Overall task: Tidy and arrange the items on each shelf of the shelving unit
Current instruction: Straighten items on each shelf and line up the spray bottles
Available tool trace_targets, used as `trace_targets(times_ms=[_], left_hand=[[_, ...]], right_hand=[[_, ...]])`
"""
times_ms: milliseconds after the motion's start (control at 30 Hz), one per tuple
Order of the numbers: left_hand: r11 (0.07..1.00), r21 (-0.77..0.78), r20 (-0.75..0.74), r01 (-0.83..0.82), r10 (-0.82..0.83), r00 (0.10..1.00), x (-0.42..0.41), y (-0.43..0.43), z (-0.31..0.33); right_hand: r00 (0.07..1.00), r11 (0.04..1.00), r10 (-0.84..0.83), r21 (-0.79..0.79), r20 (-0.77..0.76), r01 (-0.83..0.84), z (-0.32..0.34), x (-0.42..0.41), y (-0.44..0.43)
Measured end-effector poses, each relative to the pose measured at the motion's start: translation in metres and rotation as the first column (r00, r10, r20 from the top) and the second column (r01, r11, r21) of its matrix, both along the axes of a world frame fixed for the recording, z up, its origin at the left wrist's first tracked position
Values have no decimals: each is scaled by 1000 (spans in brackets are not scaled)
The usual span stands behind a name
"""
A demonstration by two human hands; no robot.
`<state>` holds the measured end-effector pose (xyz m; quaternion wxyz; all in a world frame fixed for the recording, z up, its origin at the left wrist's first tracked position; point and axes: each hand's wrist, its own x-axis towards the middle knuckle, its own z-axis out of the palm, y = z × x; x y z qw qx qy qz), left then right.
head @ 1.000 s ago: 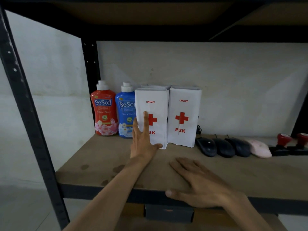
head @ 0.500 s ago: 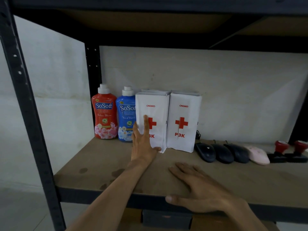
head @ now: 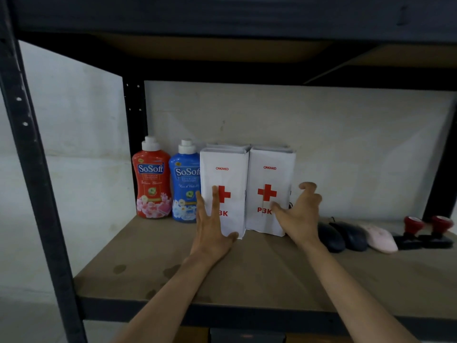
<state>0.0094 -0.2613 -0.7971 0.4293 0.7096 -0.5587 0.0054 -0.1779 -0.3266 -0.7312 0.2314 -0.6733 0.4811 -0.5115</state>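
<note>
left hand: your left hand (head: 212, 226) lay flat on the front of the left first-aid box (head: 228, 169), fingers straight, thumb by its lower corner. it pressed the box and did not grip it.
right hand: your right hand (head: 300, 214) was at the outer edge of the right first-aid box (head: 270, 175), fingers spread and hooked, grasping nothing. the thumb seemed to touch the box front, but blur left that unsure.
boxes: both stood upright at the back of the shelf (head: 247, 276), side against side. the left one was hard against the blue bottle (head: 184, 179), with the red bottle (head: 151, 179) next to that.
beside them: computer mice (head: 351, 235) lay in a row, then two red-topped stamps (head: 425, 231).
step, as i judged it: squaring the pair of boxes.
risk, toppling: the boxes were tall and looked light, so a high push could tip one backward or skew it.
risk, bottles: pressing leftward could shove the blue bottle into the red one.
risk, cables: your right wrist was close to the nearest mouse, so a sweep could drag it out of line.
</note>
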Motion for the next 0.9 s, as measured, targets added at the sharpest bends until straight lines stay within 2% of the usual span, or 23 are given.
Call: trace_targets(times_ms=[233,567,900], left_hand=[[998,-55,-47,-17,14,999,2,5,1],[997,61,-27,37,-36,999,-5,25,-4],[932,361,40,2,-18,999,-11,46,-4]], right_hand=[[996,995,28,95,-86,-20,3,11,-25],[989,991,85,109,-119,-72,9,4,-33],[989,992,84,105,-123,-71,10,3,-32]])
